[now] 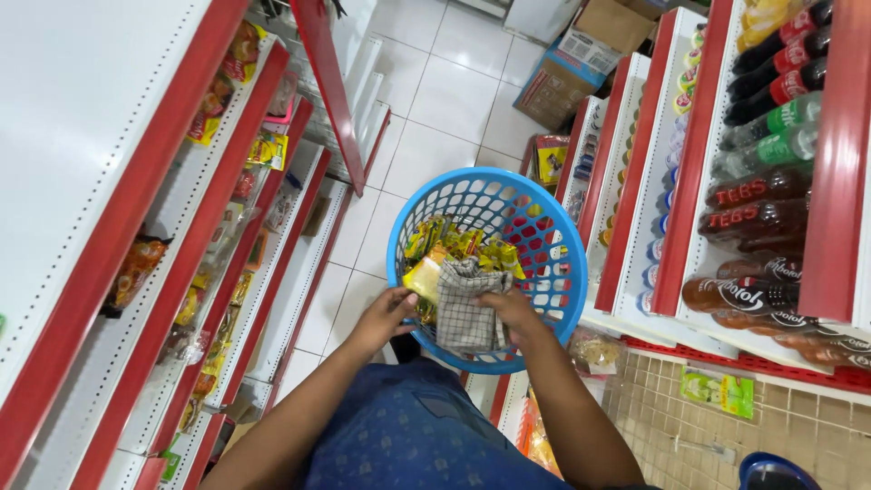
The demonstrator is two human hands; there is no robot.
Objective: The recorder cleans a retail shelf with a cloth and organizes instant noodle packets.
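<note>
Head camera looked straight down at a person standing in a shop aisle with a round blue basket [544, 227] held at the waist. Both hands were at the near rim. The left hand [386, 316] curled its fingers around a yellow packet [425, 277] at the basket's near edge, holding it closed-fisted. The right hand [513, 313] lay over a checked cloth [463, 304], pinning it against the basket's inside wall; whether its fingers actually closed on the cloth could not be told, since they were tucked under the fabric. Just beyond both grips lay a heap of more yellow packets [463, 245].

Judged from this, the step in hand was handling the basket's contents, the packet gripped while the cloth was kept aside. Any next move would call for a steady basket, as neither hand clearly supported it from below.

What carried the basket was hidden by the person's body and blue shirt [417, 436]. Left of the hands, shelves of snack bags [136, 268] blurred together; to the right, bottles [762, 200] were cut off by the frame.
</note>
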